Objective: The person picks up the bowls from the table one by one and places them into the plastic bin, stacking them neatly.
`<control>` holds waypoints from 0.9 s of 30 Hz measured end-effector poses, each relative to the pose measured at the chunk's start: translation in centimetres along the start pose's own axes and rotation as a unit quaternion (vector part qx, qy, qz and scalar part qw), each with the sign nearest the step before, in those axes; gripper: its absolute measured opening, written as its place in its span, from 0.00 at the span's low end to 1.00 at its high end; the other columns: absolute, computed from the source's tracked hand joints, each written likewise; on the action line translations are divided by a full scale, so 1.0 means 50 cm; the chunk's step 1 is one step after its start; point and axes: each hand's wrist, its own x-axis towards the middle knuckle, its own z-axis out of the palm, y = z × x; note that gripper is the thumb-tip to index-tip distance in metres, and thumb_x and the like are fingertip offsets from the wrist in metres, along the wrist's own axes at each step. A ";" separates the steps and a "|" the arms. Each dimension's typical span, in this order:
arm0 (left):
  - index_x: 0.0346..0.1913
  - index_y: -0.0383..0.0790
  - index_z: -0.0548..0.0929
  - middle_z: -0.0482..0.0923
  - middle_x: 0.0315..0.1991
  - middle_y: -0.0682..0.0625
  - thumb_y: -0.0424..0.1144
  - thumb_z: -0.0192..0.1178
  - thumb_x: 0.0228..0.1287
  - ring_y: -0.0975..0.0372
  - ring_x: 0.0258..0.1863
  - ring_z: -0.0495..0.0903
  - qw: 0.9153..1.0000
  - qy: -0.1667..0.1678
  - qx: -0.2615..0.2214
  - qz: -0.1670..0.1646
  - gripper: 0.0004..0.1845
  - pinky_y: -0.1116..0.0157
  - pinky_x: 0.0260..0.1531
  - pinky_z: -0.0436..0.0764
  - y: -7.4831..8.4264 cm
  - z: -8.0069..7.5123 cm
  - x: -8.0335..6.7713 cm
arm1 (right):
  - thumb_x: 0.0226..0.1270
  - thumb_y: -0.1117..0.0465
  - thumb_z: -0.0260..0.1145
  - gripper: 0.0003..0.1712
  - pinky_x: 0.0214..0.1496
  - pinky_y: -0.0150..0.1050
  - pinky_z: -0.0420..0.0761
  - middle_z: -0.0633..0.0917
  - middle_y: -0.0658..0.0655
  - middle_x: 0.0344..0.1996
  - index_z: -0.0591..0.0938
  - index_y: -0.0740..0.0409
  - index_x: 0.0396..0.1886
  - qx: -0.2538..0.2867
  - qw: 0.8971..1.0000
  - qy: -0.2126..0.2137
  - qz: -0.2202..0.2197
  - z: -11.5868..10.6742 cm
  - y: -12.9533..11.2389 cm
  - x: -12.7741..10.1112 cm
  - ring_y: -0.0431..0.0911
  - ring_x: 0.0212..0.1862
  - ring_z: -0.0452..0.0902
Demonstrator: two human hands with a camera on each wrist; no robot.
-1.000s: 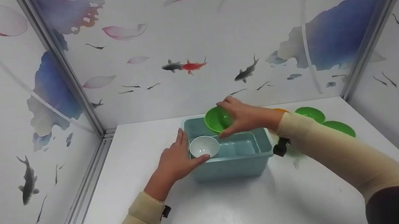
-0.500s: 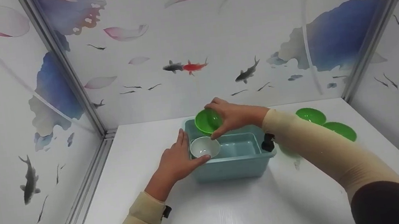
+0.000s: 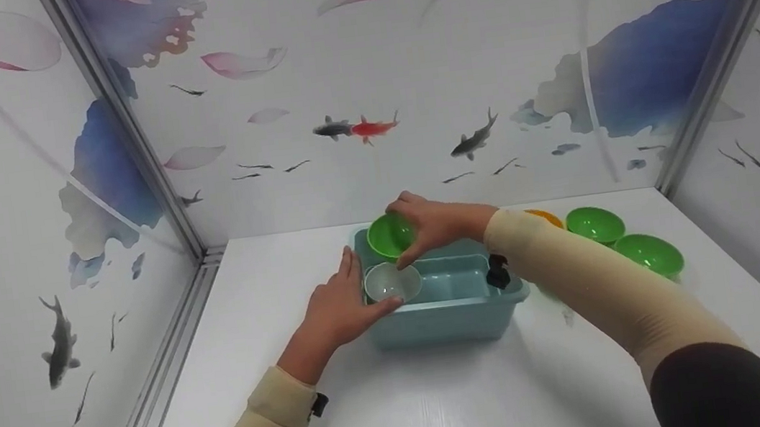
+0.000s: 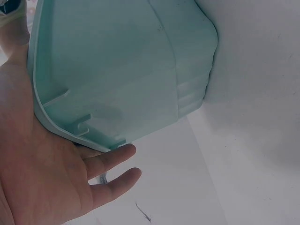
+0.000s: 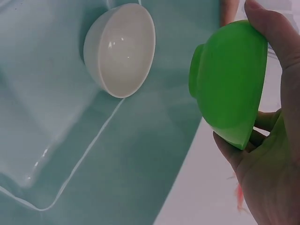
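Observation:
A teal plastic tub [image 3: 446,310] stands mid-table with a white bowl [image 3: 392,282] in its left end. My right hand [image 3: 418,229] holds a small green bowl [image 3: 390,235] on edge above the tub's far left corner, thumb on one side of the rim and fingers on the other. The right wrist view shows that green bowl [image 5: 229,82] tilted in my right hand [image 5: 269,154], with the white bowl [image 5: 121,49] on the tub floor [image 5: 117,164] below. My left hand [image 3: 337,306] lies flat against the tub's left wall [image 4: 126,70], fingers [image 4: 110,159] straight, thumb at the rim beside the white bowl.
Two more green bowls [image 3: 595,225] [image 3: 648,254] and an orange one [image 3: 546,217] sit on the white table [image 3: 447,408] right of the tub, behind my right forearm. Printed panels close the left, back and right sides.
My right hand has carried the green bowl leftward, from the tub's far middle to above its far left corner. The left hand and white bowl have stayed put.

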 end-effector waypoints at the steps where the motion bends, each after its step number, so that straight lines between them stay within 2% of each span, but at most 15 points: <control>1: 0.91 0.35 0.47 0.45 0.91 0.40 0.90 0.50 0.62 0.40 0.78 0.73 1.000 -0.001 0.000 0.000 0.73 0.37 0.73 0.73 -0.001 0.000 0.000 | 0.56 0.34 0.86 0.64 0.69 0.51 0.81 0.72 0.62 0.68 0.66 0.59 0.83 -0.004 1.000 -0.002 -0.003 0.003 0.001 0.003 0.53 0.65 0.74; 7: 0.90 0.34 0.46 0.45 0.91 0.39 0.89 0.50 0.63 0.40 0.77 0.74 1.000 0.002 0.003 0.002 0.73 0.37 0.73 0.73 -0.005 0.001 0.001 | 0.57 0.34 0.86 0.63 0.71 0.51 0.79 0.73 0.63 0.67 0.67 0.62 0.82 -0.024 0.999 -0.018 -0.012 0.022 0.005 0.016 0.54 0.66 0.73; 15: 0.91 0.35 0.46 0.46 0.91 0.39 0.90 0.49 0.62 0.40 0.77 0.74 1.000 0.002 0.003 0.006 0.73 0.39 0.74 0.73 -0.005 0.001 0.003 | 0.56 0.33 0.86 0.63 0.68 0.48 0.80 0.76 0.61 0.66 0.70 0.64 0.80 -0.041 0.999 -0.029 -0.018 0.048 0.013 0.033 0.52 0.64 0.73; 20: 0.91 0.35 0.45 0.46 0.91 0.39 0.89 0.50 0.63 0.41 0.78 0.73 1.000 0.001 0.001 0.003 0.73 0.40 0.74 0.73 -0.004 0.003 0.002 | 0.57 0.33 0.85 0.62 0.70 0.49 0.79 0.76 0.60 0.67 0.71 0.62 0.81 -0.058 0.997 -0.036 -0.024 0.057 0.015 0.042 0.52 0.66 0.72; 27: 0.91 0.35 0.45 0.46 0.91 0.39 0.85 0.54 0.66 0.40 0.80 0.70 1.000 0.004 -0.003 0.003 0.70 0.39 0.75 0.71 -0.004 0.003 0.003 | 0.58 0.38 0.87 0.60 0.70 0.49 0.79 0.75 0.59 0.68 0.70 0.59 0.83 -0.043 0.997 -0.060 -0.016 0.058 0.015 0.046 0.52 0.67 0.72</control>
